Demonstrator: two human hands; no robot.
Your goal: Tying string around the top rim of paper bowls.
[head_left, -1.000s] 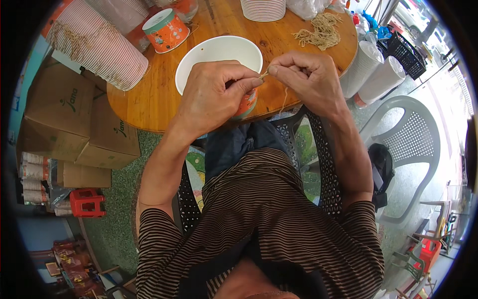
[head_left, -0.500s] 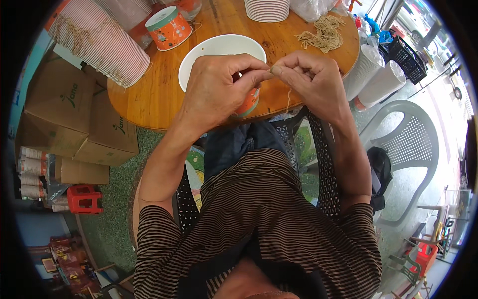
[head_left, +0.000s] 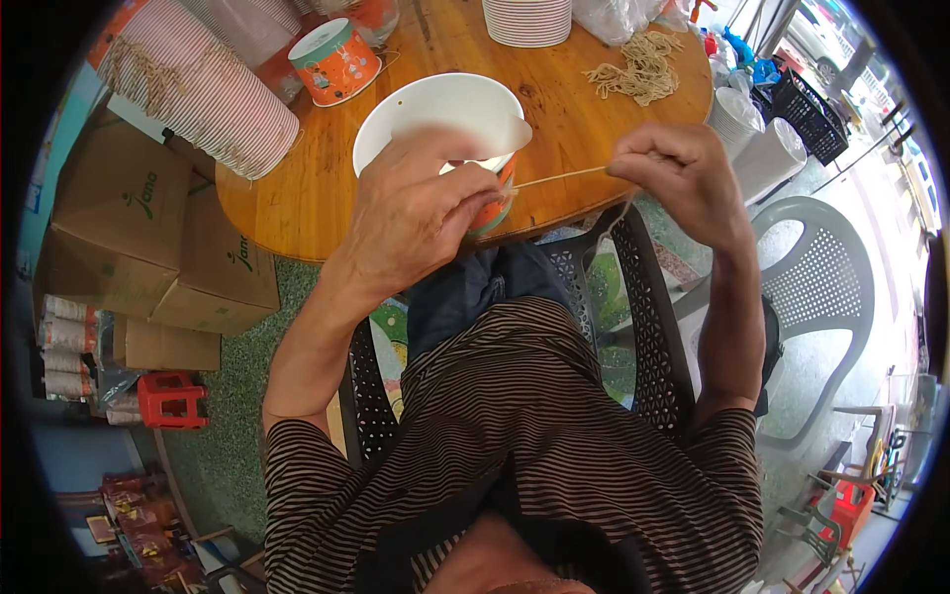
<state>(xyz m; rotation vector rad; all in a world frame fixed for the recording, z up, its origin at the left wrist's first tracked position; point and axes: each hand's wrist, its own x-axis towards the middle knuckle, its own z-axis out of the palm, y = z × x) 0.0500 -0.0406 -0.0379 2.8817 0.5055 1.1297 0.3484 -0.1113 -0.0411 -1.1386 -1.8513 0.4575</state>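
A white paper tub (head_left: pixel 465 97) with an orange printed outside stands at the near table edge, partly behind my left hand. My left hand (head_left: pixel 411 193) is in front of it, thumb closed against curled fingers by one end of a thin beige string (head_left: pixel 559 179); its raised forefinger is blurred. The string runs taut to the right, where my right hand (head_left: pixel 683 173) pinches it between thumb and fingers. A loose tail hangs below the right hand. Whether the string is fastened to the tub is hidden.
On the wooden table (head_left: pixel 297 218) are a bundle of beige strings (head_left: pixel 641 69), another orange tub (head_left: pixel 334 61), stacked white tubs (head_left: pixel 527 22) and a long leaning stack (head_left: pixel 198 89) draped with strings. Cardboard boxes (head_left: pixel 119 213) stand left, a plastic chair (head_left: pixel 811 267) right.
My hands were together with the fingertips meeting; the right hand has moved away to the right, drawing the string taut. My left hand has dropped slightly and its forefinger has lifted.
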